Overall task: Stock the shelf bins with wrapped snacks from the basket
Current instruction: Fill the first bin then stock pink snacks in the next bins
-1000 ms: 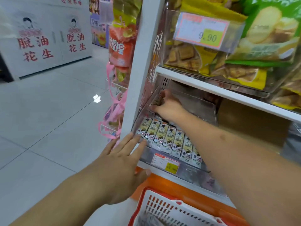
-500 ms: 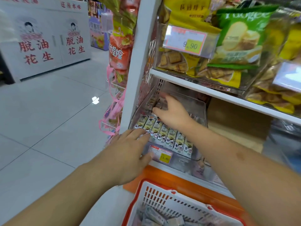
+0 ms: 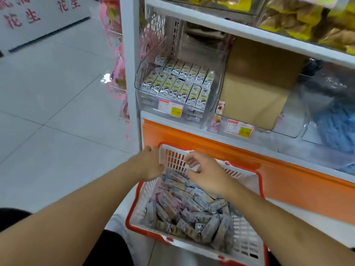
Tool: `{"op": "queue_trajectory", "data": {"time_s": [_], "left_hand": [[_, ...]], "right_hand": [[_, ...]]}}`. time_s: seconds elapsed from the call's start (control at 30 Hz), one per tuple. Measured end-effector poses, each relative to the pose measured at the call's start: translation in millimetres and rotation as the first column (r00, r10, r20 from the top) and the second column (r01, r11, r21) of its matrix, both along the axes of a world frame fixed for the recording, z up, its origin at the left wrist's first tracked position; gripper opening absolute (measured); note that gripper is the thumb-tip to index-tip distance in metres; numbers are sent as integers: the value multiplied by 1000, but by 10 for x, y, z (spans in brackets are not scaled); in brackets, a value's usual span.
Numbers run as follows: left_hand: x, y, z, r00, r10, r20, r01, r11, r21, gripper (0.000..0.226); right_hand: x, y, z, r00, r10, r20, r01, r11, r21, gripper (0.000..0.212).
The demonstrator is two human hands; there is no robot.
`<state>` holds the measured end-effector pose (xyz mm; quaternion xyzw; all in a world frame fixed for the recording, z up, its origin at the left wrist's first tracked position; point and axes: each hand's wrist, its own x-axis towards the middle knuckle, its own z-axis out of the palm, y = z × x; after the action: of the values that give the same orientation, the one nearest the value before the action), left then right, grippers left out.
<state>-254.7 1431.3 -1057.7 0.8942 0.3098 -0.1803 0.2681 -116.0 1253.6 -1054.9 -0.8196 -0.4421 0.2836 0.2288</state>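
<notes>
- Left hand [image 3: 151, 166]: fingers straight and relaxed, at the basket's far left corner, holding nothing; a second ago it lay against the clear bin's front.
- Right hand [image 3: 206, 174]: fingers loosely curled, empty, above the wrapped snacks [image 3: 184, 206]; earlier it reached inside the bin.
- Basket [image 3: 247, 244]: white with red rim, below the shelf, holding a loose heap of snacks.
- Clear bin [image 3: 219, 83]: on the shelf above, packed with rows of snacks.

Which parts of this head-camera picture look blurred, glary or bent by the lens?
Head view: both hands, left hand and right hand, are motion-smeared over the basket; glare whitens the clear bin front and floor; shelf lines bow from wide-angle distortion.
</notes>
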Motion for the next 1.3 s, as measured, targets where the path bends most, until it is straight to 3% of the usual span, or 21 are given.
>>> {"op": "queue_trajectory", "data": {"time_s": [0.07, 0.2, 0.33, 0.5, 0.6, 0.77, 0.97, 1.07, 1.13, 1.2, 1.3], "left_hand": [[-41, -55, -303, 989, 136, -61, -140, 989, -57, 84], [-44, -206, -773, 933, 345, -105, -360, 906, -224, 97], [25, -229, -970, 921, 366, -132, -382, 915, -132, 104], [58, -215, -1015, 921, 353, -164, -373, 921, -109, 105], [75, -215, -1012, 919, 350, -184, -371, 923, -101, 106], [73, -201, -951, 916, 349, -201, -376, 919, -118, 104], [106, -100, -409, 940, 276, -202, -287, 958, -26, 95], [269, -52, 195, 978, 174, -111, -193, 962, -192, 66], [331, -69, 555, 976, 210, -67, -218, 888, -404, 52], [319, -133, 873, 959, 271, -84, -267, 763, -589, 55], [270, -217, 1117, 939, 336, -80, -269, 569, -777, 64]], "right_hand": [[-29, -87, -459, 999, 11, -38, -17, 985, -172, 30], [-29, -187, -1161, 994, 26, -110, -67, 922, -382, 47], [33, -244, -1683, 998, 30, -60, -52, 908, -415, 61], [58, -258, -2048, 997, 33, 72, -2, 921, -389, 26], [45, -283, -2071, 995, -15, 94, 47, 934, -354, 35], [92, -236, -1571, 996, -66, -61, 46, 954, -295, 48], [233, -31, -310, 997, -21, -79, 10, 990, -144, 39], [279, -41, 395, 998, 54, -34, -55, 998, -28, 35], [293, -100, 778, 997, 61, -52, -56, 993, 104, 31], [277, -179, 1034, 999, 40, -36, -28, 959, 280, 33], [195, -305, 1172, 992, 30, 125, -82, 894, 440, 40]]}}
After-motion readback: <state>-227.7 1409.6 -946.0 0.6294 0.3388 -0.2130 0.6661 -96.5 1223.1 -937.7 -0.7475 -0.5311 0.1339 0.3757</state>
